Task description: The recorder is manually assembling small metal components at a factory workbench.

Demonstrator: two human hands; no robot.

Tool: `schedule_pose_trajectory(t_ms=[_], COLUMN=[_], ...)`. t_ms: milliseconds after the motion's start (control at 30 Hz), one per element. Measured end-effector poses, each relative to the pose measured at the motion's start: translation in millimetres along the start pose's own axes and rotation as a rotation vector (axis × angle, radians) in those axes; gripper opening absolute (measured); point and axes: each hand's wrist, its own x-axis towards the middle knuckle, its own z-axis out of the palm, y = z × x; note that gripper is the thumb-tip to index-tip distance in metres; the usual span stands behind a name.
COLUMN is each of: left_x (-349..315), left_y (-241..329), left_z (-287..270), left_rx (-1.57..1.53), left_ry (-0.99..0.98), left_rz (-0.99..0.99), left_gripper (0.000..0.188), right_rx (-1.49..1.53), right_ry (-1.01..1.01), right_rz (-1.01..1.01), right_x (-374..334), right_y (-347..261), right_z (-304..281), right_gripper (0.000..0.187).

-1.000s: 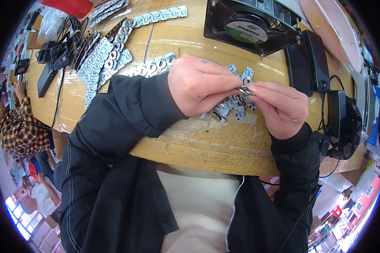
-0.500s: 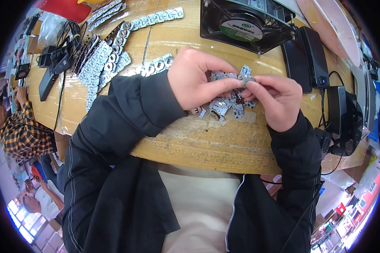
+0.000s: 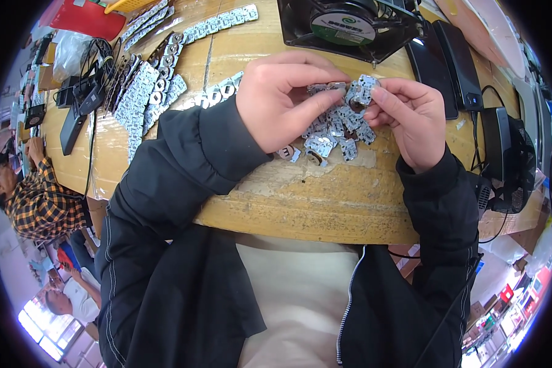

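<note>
Between the thumb and fingers of my right hand [image 3: 413, 116] is a small grey-white circuit board [image 3: 361, 89]. My left hand [image 3: 285, 98] is closed with its thumb on another circuit board piece [image 3: 327, 87], partly hidden by the fingers. The two pieces are close together; whether they touch, I cannot tell. Beneath both hands lies a loose pile of small circuit boards [image 3: 320, 143], some showing round dark parts. A board with a round metal disc [image 3: 287, 152] lies at the pile's left edge.
Panels of joined boards [image 3: 140, 92] and a board strip [image 3: 221, 22] lie at the left. A black fan [image 3: 343, 27] stands beyond my hands. Dark flat devices [image 3: 454, 67] lie at the right, cables and adapters [image 3: 89, 92] at the far left. Another person [image 3: 46, 202] sits at the left.
My right hand has moved slightly up and right, drawing its board away from my left fingers and turning its face into view. The whole view has shifted a little.
</note>
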Motion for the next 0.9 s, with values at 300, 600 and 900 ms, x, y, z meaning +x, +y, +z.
schedule_pose_trajectory(t_ms=[300, 600, 900], left_x=[-2.1, -2.6, 3.8], left_y=[15.1, 12.9, 5.9], left_z=[-9.1, -5.2, -9.2], left_rx=[0.161, 0.123, 0.283], left_ry=[-0.078, -0.006, -0.019], left_rz=[-0.033, -0.017, 0.224], left_gripper=[0.018, 0.017, 0.018], right_rx=[0.011, -0.014, -0.079], right_ry=[0.002, 0.0, -0.044], right_rz=[0.002, 0.007, 0.008], right_x=[-0.3, -1.1, -3.4], right_y=[1.9, -0.3, -1.8], right_z=[1.4, 3.0, 5.4], right_gripper=[0.017, 0.016, 0.015])
